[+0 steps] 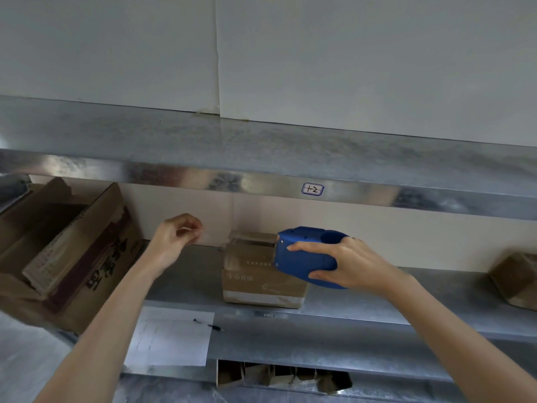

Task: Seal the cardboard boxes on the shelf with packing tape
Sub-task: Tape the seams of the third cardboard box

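Observation:
A small cardboard box (261, 286) sits on the metal shelf (377, 303), with clear tape along its lower front edge. My right hand (345, 264) grips a blue tape dispenser (302, 254) held just above the box's right part. A roll of clear tape (251, 248) sits at the dispenser's left end. My left hand (177, 237) is raised left of the box and pinches a strip of clear tape (200, 232) pulled from the roll.
A large open cardboard box (66, 257) lies tilted on the shelf's left. Another brown box (517, 279) shows at the right edge. A paper sheet (171, 335) with a pen (209, 325) lies on the shelf's front. More cardboard (279, 376) sits on the level below.

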The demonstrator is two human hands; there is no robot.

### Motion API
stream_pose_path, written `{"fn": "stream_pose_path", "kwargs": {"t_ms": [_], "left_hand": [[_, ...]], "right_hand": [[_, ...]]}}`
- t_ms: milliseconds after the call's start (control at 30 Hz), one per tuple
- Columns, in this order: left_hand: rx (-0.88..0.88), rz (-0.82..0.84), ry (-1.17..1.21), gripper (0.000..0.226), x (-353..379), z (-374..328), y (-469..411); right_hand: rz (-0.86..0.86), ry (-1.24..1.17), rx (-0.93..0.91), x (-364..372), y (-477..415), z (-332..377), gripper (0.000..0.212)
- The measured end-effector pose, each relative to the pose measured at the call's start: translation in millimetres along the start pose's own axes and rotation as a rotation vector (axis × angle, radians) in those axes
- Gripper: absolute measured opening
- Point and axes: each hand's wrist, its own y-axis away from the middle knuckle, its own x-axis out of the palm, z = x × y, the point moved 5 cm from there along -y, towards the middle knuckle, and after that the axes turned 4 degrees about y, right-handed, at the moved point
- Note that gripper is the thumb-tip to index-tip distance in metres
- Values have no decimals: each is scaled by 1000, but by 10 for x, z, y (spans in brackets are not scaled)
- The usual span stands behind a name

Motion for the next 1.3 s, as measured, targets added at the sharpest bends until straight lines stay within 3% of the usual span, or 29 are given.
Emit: {"fn": "stream_pose_path", "kwargs": {"t_ms": [200, 567, 733, 1067, 1300], "left_hand": [[-56, 9, -17, 15, 166, 20, 53], [6, -15, -144, 9, 378, -50, 131], [7, 8, -171, 10, 390, 8, 113], [60, 57, -130, 32, 497, 145, -23], [121, 61, -130, 48, 586, 322, -27]], "right_hand": [[93, -26, 39, 70, 116, -141, 65], [98, -151, 130, 354, 38, -267, 73], [146, -310, 136, 508, -7, -285, 74], [136, -265, 197, 362, -5, -332, 80], [67, -134, 224, 192, 13, -283, 67]]}}
